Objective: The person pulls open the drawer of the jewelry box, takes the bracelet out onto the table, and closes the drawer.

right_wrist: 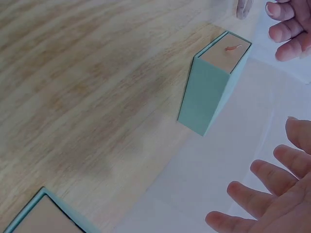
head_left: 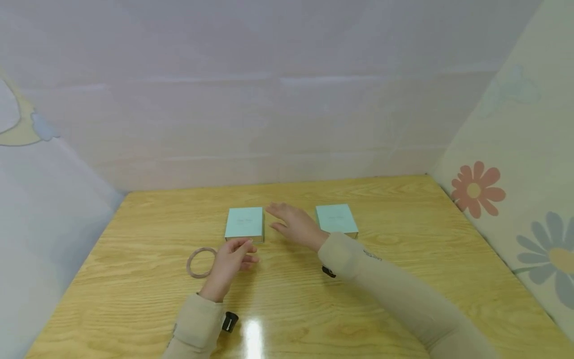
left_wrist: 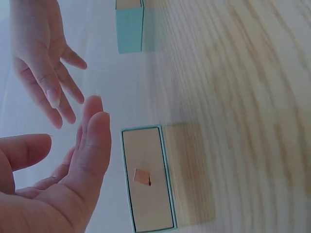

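Observation:
Two mint-green boxes lie flat on the wooden table. The left box [head_left: 244, 222] has a tan front with a small orange tab [left_wrist: 142, 176], seen in the left wrist view. My left hand [head_left: 230, 262] hovers in front of this box, its fingers loosely bent and holding nothing. Between the left box and the right box [head_left: 336, 218] is my right hand [head_left: 293, 224], fingers spread and nothing in them; its wrist overlaps the right box's near edge. A thin pinkish ring [head_left: 190, 264], like a bangle, lies on the table just left of my left hand.
The wooden table [head_left: 134, 299] meets a pale cloth wall [head_left: 269, 124] at its back edge. Flower-patterned cloth [head_left: 538, 174] stands along the right side. Both wrists carry a small black device [head_left: 229, 322] under a beige sleeve.

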The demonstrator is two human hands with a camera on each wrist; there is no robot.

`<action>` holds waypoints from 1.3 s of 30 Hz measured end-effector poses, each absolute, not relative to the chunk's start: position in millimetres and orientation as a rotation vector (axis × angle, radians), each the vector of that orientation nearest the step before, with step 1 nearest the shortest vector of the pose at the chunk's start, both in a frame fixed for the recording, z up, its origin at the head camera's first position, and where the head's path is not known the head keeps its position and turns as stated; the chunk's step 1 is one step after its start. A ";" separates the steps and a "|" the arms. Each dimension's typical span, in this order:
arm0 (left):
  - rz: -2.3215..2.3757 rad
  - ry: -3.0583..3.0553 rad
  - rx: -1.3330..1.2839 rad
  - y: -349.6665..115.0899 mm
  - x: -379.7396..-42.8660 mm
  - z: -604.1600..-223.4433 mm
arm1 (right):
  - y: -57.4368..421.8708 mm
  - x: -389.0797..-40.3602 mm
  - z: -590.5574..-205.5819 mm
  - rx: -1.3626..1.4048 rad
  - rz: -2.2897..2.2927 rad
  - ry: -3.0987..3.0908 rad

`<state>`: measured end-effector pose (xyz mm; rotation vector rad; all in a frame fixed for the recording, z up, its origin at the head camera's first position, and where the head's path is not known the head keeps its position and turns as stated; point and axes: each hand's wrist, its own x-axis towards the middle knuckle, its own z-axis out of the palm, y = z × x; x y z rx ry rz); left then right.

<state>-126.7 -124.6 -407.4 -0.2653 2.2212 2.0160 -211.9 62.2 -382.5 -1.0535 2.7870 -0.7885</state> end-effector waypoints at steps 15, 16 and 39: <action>2.010 2.210 -0.164 -110.2 -125.0 -409.2 | 81.0 -201.1 -386.3 -1.022 -0.802 2.811; 2.010 2.209 -0.160 -110.1 -124.9 -409.6 | 82.1 -200.6 -386.1 -1.025 -0.808 2.814; 2.015 2.172 -0.157 -95.7 -125.7 -413.0 | 111.0 -203.7 -395.2 -0.983 -0.826 2.876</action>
